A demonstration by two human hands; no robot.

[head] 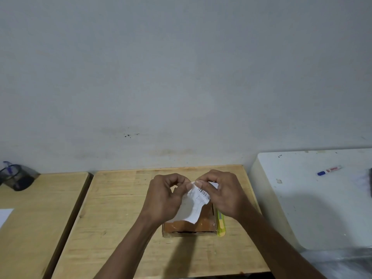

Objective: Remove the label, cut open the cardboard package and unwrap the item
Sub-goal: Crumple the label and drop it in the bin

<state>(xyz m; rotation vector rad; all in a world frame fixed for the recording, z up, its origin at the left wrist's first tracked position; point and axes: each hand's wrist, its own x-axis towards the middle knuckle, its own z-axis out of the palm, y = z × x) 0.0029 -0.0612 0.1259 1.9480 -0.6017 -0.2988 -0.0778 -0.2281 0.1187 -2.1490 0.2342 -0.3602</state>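
Head view: the white label (196, 206), pinched between left hand (164, 198) and right hand (225, 193), hangs over the brown cardboard package (189, 226) on the wooden table (112, 214), yellow cutter (221, 223) just beside its right edge

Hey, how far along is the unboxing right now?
Early. The label is lifted mostly off the cardboard package, and both the left hand and right hand grip it. The package looks uncut; the yellow cutter lies beside it. Cutting and unwrapping remain.
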